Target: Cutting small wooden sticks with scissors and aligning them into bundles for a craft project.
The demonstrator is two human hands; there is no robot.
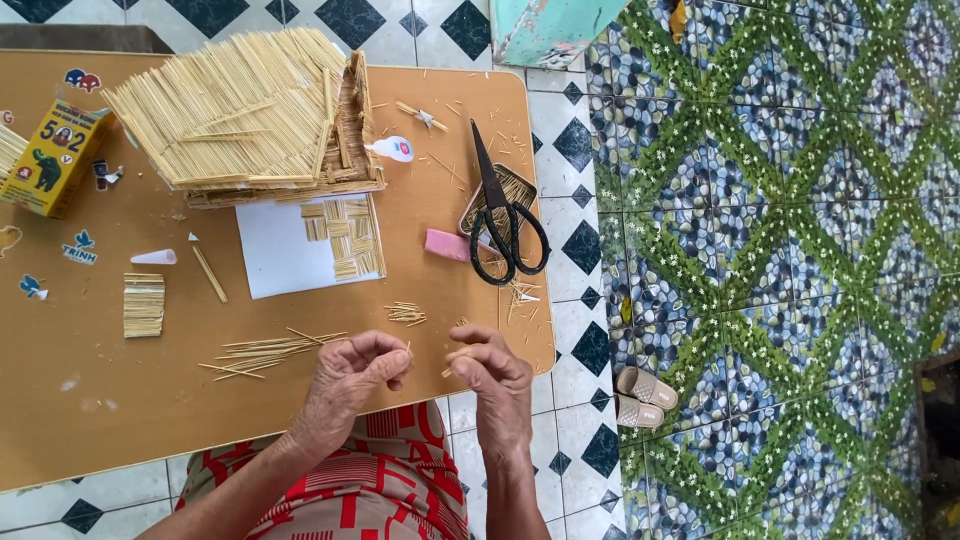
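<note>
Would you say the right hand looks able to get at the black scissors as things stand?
Probably yes: the scissors lie in the open on the table just beyond the right hand, with nothing between, though its fingers pinch a small stick.

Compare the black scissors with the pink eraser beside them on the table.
The black scissors are long and slim with two loop handles; the pink eraser is a short solid block. The scissors rest partly on a small woven tray, while the eraser lies flat on the wooden table. The scissors point away from the person; the eraser lies crosswise. Both lie untouched, apart from both hands.
</note>
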